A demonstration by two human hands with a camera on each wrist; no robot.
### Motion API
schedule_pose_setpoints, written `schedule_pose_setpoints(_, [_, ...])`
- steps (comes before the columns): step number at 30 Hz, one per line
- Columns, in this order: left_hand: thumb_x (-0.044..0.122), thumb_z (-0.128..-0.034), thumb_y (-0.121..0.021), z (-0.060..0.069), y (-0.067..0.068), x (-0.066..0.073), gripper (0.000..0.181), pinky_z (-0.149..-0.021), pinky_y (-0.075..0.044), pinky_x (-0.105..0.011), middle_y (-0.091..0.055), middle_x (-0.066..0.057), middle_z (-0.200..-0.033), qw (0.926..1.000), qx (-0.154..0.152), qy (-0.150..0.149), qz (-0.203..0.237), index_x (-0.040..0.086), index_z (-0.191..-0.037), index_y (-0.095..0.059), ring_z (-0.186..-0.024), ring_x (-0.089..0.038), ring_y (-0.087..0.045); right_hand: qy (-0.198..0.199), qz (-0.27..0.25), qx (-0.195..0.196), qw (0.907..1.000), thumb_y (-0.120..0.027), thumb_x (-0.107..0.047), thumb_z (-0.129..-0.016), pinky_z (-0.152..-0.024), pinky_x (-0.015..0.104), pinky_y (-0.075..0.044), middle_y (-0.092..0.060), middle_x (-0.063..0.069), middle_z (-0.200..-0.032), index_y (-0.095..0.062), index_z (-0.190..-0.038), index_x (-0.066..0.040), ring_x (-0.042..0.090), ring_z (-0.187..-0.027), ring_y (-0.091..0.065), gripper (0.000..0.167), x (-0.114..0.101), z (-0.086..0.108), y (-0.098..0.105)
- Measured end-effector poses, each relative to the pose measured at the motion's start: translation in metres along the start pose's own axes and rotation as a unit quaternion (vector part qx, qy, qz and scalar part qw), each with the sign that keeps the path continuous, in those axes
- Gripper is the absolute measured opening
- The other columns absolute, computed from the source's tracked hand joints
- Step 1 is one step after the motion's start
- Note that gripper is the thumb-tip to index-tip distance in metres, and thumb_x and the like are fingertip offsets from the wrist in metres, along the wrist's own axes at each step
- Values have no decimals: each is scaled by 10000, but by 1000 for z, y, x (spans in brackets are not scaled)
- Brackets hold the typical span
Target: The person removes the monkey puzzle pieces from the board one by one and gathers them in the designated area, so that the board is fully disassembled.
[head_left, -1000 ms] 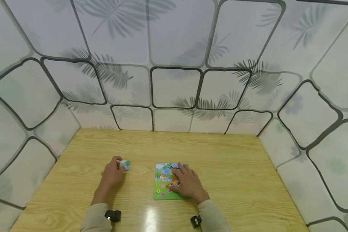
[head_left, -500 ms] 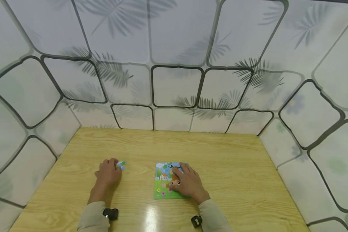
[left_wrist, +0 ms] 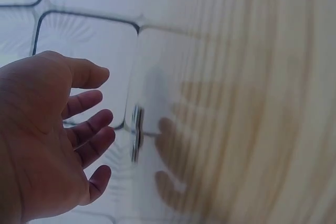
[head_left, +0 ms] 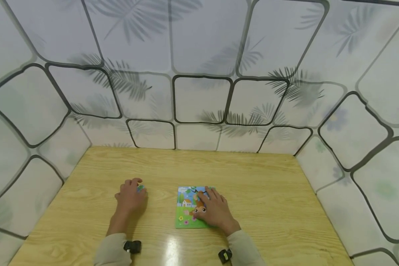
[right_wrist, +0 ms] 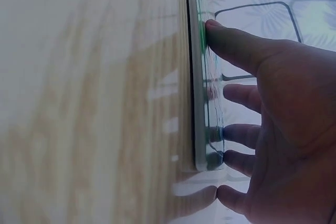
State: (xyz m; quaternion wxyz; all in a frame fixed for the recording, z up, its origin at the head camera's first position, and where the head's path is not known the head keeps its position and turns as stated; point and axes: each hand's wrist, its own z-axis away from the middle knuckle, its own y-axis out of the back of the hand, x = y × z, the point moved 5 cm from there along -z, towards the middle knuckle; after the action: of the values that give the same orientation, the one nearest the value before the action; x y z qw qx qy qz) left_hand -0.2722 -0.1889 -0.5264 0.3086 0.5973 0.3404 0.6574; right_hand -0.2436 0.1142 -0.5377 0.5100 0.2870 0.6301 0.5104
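Under the spread fingers of the left hand [head_left: 130,196] lies a small blue and green printed piece [head_left: 140,188], mostly covered by the hand. The left wrist view shows the left hand [left_wrist: 50,140] with loosely bent fingers, a gap between them and the thin piece [left_wrist: 137,134] flat on the tabletop; whether it is one piece or a stack I cannot tell. The right hand [head_left: 217,210] rests on a square picture board [head_left: 185,210] with a monkey, a house and flowers. From the right wrist, the thumb and fingertips of the right hand [right_wrist: 286,124] touch the face of the board [right_wrist: 202,103].
Both things lie on a pale wooden tabletop [head_left: 252,184], with bare wood between them. Patterned walls [head_left: 199,99] stand behind the table and at both sides. A black strap device [head_left: 132,246] is on the left wrist, another [head_left: 225,255] on the right.
The left hand moved left with the small piece, then shifted right over it, and its fingers have come off the piece. The right hand and the board have stayed in place.
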Motion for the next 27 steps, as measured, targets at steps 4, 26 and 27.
schedule_pose_setpoints(4, [242, -934, -519, 0, -12, 24, 433, -921, -303, -676, -504, -191, -1291, 9997, 21, -254, -2, 65, -1327, -478, -1178, -404, -447, 17, -157, 12, 9999, -626, -579, -850, -1077, 644, -284, -319, 145, -1559, -444, -1449, -180, 422, -1435, -273, 743, 1, 1, 0])
schedule_pose_setpoints(26, [267, -893, -634, 16, -68, 98, 285, -922, -302, -612, -596, -75, -1121, 9934, -211, -1121, 60, 127, -1141, -630, -1104, -304, -505, -182, -347, 160, 9991, -640, -476, -885, -1088, 666, -249, -323, 181, -1547, -452, -1441, -149, 446, -1422, -276, 672, 6, 14, 8])
schedule_pose_setpoints(27, [275, -892, -641, 17, -70, 100, 282, -915, -309, -603, -596, -78, -1123, 9931, -235, -1150, 17, 128, -1132, -637, -1104, -306, -508, -176, -324, 145, 9992, -634, -479, -888, -1089, 664, -248, -319, 180, -1550, -450, -1443, -142, 442, -1423, -278, 674, 6, 14, 8])
